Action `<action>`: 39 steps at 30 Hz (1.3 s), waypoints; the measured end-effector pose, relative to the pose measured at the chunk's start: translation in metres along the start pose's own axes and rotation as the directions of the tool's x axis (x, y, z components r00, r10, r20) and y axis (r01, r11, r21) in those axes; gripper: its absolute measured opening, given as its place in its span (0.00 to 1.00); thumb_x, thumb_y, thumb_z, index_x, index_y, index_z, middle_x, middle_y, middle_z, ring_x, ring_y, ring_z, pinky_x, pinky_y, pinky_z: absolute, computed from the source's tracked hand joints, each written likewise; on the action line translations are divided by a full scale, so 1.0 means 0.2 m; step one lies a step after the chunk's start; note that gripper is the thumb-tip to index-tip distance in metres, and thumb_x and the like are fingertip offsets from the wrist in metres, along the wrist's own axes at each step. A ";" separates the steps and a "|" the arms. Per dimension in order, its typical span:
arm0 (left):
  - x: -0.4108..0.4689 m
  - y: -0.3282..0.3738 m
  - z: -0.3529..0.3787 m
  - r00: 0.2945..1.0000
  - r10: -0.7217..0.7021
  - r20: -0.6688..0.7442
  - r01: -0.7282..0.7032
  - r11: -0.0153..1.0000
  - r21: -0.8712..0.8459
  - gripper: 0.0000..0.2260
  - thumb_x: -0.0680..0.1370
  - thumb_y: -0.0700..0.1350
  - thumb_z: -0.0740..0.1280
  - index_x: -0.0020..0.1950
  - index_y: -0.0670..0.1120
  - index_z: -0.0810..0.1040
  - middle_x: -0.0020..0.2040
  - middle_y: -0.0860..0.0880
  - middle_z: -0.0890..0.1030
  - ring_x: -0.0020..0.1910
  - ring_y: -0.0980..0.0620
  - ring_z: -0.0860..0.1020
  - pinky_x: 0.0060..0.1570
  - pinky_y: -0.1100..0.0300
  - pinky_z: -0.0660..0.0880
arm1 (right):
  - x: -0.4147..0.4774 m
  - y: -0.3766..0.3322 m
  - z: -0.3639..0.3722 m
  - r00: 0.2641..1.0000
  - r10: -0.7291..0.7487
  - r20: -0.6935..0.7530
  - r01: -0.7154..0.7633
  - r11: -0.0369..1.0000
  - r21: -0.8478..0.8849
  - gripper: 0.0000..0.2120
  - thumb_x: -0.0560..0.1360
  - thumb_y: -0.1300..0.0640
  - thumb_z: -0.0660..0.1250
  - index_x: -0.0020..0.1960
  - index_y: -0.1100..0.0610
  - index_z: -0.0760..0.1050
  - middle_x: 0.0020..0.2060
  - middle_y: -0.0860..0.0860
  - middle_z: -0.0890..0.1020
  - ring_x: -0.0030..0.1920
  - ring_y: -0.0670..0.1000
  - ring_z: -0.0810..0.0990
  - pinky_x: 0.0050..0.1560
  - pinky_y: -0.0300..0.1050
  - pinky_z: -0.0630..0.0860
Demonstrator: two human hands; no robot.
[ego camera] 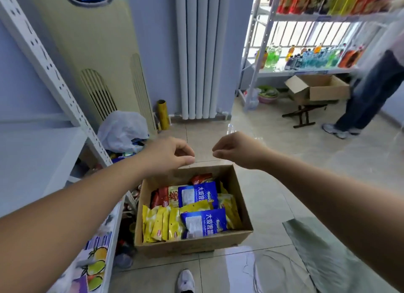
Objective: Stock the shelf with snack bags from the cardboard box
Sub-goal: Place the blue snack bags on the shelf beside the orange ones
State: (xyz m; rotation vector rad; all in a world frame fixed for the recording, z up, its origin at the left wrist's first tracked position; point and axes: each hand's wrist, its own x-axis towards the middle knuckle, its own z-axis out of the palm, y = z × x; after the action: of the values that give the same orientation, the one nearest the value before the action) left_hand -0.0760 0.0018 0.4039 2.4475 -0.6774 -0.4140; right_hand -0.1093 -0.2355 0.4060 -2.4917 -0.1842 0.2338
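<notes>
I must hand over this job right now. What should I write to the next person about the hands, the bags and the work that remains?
The left hand hangs above the box, fingers loosely curled, and holds nothing.
The right hand is beside it, apart from it, and also holds nothing.
The box stands open on the floor, next to the shelf on the left.
Blue, yellow and red bags fill much of the box.
Done: it cannot be told how many bags have gone onto the shelf.
Left: take the bags out and put them on the shelf.
</notes>
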 end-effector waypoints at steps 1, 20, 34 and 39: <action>0.06 -0.06 0.01 1.000 -0.011 0.016 0.011 1.000 0.011 0.09 0.77 0.57 0.70 0.54 0.57 0.82 0.49 0.60 0.83 0.50 0.61 0.80 0.54 0.55 0.80 | 0.05 0.02 0.01 1.000 0.012 0.012 -0.012 1.000 0.004 0.11 0.78 0.53 0.71 0.58 0.55 0.83 0.53 0.48 0.86 0.51 0.45 0.82 0.54 0.41 0.78; 0.67 -0.78 0.44 0.917 -0.284 0.279 0.334 0.930 -0.153 0.04 0.76 0.54 0.71 0.50 0.57 0.82 0.44 0.58 0.84 0.44 0.61 0.82 0.44 0.58 0.80 | 0.80 0.62 0.51 0.922 0.275 0.272 -0.303 0.951 0.066 0.09 0.79 0.51 0.70 0.56 0.53 0.82 0.51 0.49 0.84 0.54 0.48 0.81 0.43 0.41 0.76; 0.91 -1.19 1.24 0.794 -0.395 0.462 0.510 0.847 -0.152 0.06 0.76 0.51 0.73 0.51 0.53 0.82 0.47 0.58 0.84 0.46 0.63 0.80 0.45 0.65 0.77 | 1.03 1.34 1.12 0.855 0.392 0.340 -0.431 0.901 0.046 0.11 0.80 0.52 0.68 0.58 0.56 0.83 0.54 0.51 0.85 0.49 0.45 0.80 0.47 0.42 0.76; 0.98 -1.29 1.51 0.756 -0.397 0.521 0.535 0.833 -0.143 0.08 0.76 0.50 0.73 0.54 0.52 0.81 0.48 0.58 0.82 0.47 0.62 0.80 0.42 0.65 0.75 | 1.08 1.49 1.27 0.830 0.418 0.370 -0.472 0.879 0.064 0.14 0.80 0.52 0.68 0.62 0.58 0.81 0.58 0.53 0.84 0.54 0.47 0.79 0.53 0.46 0.80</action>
State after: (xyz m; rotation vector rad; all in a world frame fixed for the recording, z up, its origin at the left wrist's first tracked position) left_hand 0.0535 -0.0521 -0.0155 2.2186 -0.1343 -1.2563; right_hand 0.0710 -0.2858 -0.0003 -2.2869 0.2766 0.8544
